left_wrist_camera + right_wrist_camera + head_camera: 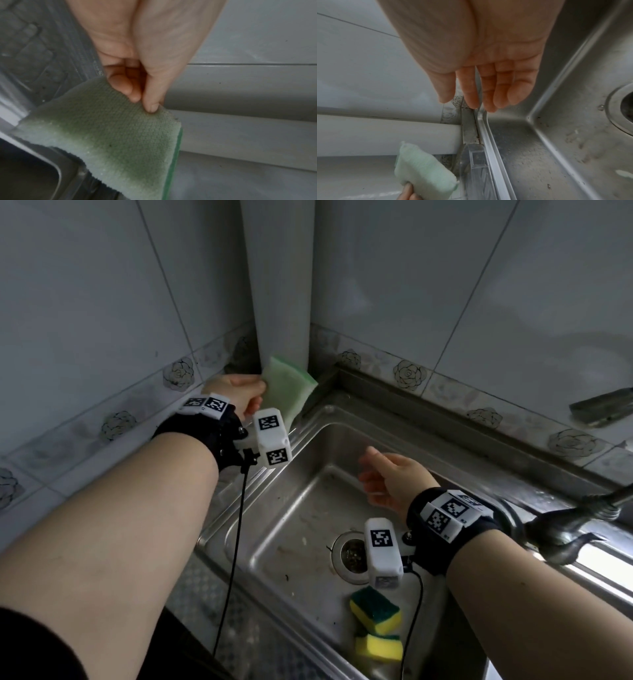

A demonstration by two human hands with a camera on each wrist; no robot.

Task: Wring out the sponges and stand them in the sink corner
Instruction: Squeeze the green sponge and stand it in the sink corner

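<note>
Pinching the green sponge [287, 386] by one edge, my left hand [236, 393] holds it at the sink's [308, 508] far corner, by the wall; my right hand [394, 477] hovers over the basin, fingers loose, gripping nothing. Two yellow sponges [376, 630] lie near the drain [352, 554]. Left wrist: thumb [152, 94] and fingertips clamp the sponge's top. Right wrist: the palm faces the basin, fingers straight.
</note>
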